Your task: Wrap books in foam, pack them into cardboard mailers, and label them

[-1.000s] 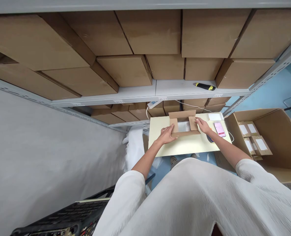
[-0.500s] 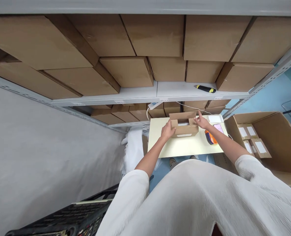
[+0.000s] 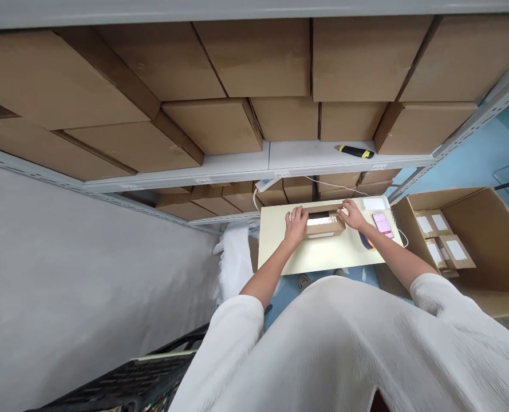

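Box (image 3: 326, 231) is lying on the table (image 3: 297, 260) between the hands, touching both, its long axis running 9 to 3 o'clock. Left hand (image 3: 296, 226) is holding the 9 o'clock end, fingers curling over it; box centre is sitting at 3 o'clock from that hand. Right hand (image 3: 352, 217) is touching the box's 2 o'clock corner, fingers bunching narrow; from there the box is lying between 8 and 9 o'clock. Can't tell if the right fingers are pinching a flap or only pressing. Neither hand is standing clearly nearer. Phone (image 3: 383, 225) is lying at 3 o'clock, past the right hand. Carton (image 3: 486, 229) is standing further out, also 3 o'clock, well apart from the box.
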Demonstrator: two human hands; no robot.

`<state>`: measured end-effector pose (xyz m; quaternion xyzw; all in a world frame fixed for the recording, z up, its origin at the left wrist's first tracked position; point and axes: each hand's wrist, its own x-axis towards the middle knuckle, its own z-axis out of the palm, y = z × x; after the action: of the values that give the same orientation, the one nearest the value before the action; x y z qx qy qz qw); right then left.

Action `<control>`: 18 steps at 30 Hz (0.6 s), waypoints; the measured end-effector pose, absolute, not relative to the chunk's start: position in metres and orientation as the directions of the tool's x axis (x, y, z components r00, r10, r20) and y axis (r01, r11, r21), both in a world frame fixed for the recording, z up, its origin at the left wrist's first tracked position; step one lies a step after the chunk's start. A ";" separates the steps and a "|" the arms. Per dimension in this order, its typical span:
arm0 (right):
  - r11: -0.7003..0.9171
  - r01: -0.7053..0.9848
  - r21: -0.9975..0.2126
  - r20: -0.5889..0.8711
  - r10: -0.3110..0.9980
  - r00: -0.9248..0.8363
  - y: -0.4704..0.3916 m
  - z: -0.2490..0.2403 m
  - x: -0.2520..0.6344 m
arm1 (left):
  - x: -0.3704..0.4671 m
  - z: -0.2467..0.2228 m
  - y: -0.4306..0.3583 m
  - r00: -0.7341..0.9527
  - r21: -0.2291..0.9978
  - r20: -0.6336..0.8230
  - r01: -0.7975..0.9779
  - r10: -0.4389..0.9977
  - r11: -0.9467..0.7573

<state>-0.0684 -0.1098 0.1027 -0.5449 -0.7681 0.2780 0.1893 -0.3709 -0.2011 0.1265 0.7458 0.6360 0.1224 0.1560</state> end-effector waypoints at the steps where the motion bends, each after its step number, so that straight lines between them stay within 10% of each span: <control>1: 0.261 0.743 -0.617 -0.022 0.937 -0.348 -0.117 0.100 -0.067 | -0.371 0.125 -0.203 0.190 0.392 -0.034 0.906 0.981 -0.162; 10: 0.119 0.817 -0.564 -0.064 0.980 -0.187 -0.170 0.074 -0.023 | -0.365 0.109 -0.213 0.202 0.358 -0.134 0.923 0.970 -0.143; 18: -0.214 0.951 -0.225 -0.320 0.938 0.135 -0.197 0.039 0.032 | -0.353 0.110 -0.213 0.143 0.317 -0.156 0.944 0.977 -0.088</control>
<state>0.0319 -0.1972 0.0395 -0.7533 -0.6266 0.1991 -0.0163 -0.3534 -0.2127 0.1098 0.7359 0.6529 0.0477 0.1731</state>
